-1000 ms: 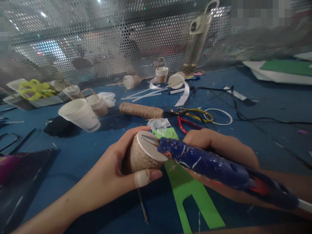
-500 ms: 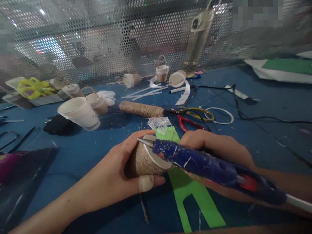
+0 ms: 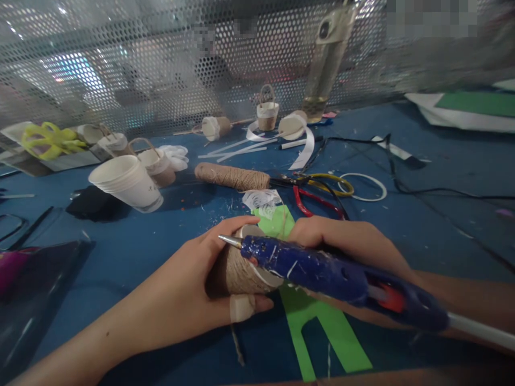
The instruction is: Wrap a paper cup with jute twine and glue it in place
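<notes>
Tilted on its side, a paper cup wrapped in twine (image 3: 243,273) sits in my left hand (image 3: 193,284), thumb below and fingers along the top. A bandage covers part of that thumb, and a loose twine end (image 3: 237,346) hangs beneath it. My right hand (image 3: 354,246) is closed round a blue hot glue gun (image 3: 314,268) with a white glue stick (image 3: 483,332) in its back. The gun's metal nozzle points left, across the cup near my left fingers; whether it touches the cup I cannot tell. Green cut paper (image 3: 298,305) lies under both hands.
Behind are a twine roll (image 3: 233,176), red-handled scissors or pliers (image 3: 316,201), a white ring (image 3: 368,186) and small twine-wrapped baskets (image 3: 267,115). Stacked paper cups (image 3: 126,182) lean at left. A bottle (image 3: 324,69) stands by the perforated metal screen (image 3: 161,69). Black cable (image 3: 446,190) crosses the right side.
The glue gun has shifted a little to the left, its nozzle now reaching further past the cup's rim. My left hand keeps its hold on the cup, and the view has tilted slightly.
</notes>
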{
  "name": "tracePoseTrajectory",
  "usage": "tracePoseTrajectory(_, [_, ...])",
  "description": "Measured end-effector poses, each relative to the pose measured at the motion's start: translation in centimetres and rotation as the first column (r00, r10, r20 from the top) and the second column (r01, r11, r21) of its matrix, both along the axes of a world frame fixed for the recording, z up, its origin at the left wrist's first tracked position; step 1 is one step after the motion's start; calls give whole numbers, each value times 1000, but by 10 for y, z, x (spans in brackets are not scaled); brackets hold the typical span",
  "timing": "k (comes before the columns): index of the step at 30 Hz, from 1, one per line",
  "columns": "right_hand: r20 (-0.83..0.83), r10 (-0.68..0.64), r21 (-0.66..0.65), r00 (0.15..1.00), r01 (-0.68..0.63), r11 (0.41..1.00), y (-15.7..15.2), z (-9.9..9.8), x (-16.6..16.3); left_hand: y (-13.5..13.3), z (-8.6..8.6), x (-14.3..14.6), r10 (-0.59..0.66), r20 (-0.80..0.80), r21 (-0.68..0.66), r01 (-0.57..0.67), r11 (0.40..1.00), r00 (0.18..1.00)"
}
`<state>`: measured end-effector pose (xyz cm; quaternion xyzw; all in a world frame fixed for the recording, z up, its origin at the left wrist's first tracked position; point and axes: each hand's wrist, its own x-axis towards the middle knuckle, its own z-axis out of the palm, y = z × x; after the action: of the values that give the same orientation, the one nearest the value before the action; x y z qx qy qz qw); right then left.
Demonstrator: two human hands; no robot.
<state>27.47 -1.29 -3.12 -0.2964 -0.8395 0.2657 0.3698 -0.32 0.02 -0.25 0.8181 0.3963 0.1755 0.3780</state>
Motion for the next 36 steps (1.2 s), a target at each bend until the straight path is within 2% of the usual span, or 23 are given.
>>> tracePoseTrajectory(8, [-65, -67, -18, 996, 66, 998, -7, -1, -6, 2, 0, 1, 0, 0, -6, 0, 1000, 1000])
tracePoseTrajectory(19, [-72, -67, -17, 995, 66, 998, -6, -3, -6, 2, -1, 1, -9, -8, -2, 9, 1000, 1000])
tracePoseTrajectory(31, [0, -18, 24, 1000, 18, 1000, -5, -1, -2, 2, 5, 4, -27, -40, 14, 28, 1000, 999])
tracePoseTrajectory(36, [-34, 7, 50, 999, -6, 999, -1, -3, -4, 2, 5, 3, -27, -36, 16, 28, 999, 999])
